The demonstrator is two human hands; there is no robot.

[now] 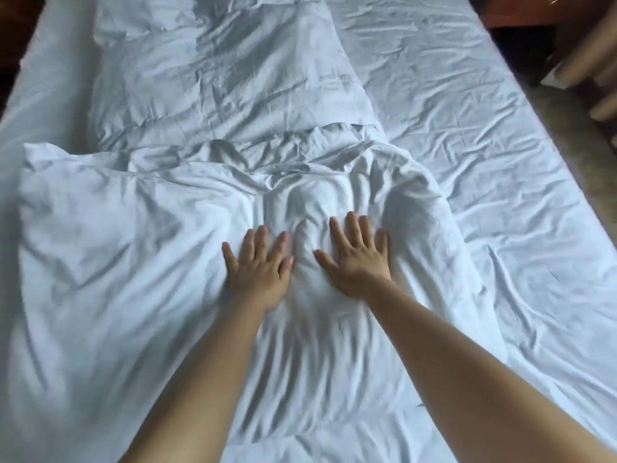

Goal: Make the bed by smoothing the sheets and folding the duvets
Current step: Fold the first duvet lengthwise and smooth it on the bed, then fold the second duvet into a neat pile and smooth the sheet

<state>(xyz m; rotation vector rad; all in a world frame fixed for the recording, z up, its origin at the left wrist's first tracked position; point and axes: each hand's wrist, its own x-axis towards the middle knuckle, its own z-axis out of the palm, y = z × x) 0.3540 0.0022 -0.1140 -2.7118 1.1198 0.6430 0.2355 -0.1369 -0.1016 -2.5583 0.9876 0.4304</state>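
Note:
A white duvet [127,248] lies crumpled across the near half of the bed, its far edge bunched into folds. My left hand [258,267] and my right hand [359,259] press flat on it side by side, fingers straight and spread, a ridge of fabric raised between them. A second white duvet [230,75] lies rumpled farther up the bed. The wrinkled white sheet [484,128] shows bare along the right side.
Dark wooden furniture [521,8] stands past the bed's far right corner, with pale wooden legs [601,108] on the floor beside it. The bed's left edge [20,95] borders a dark gap.

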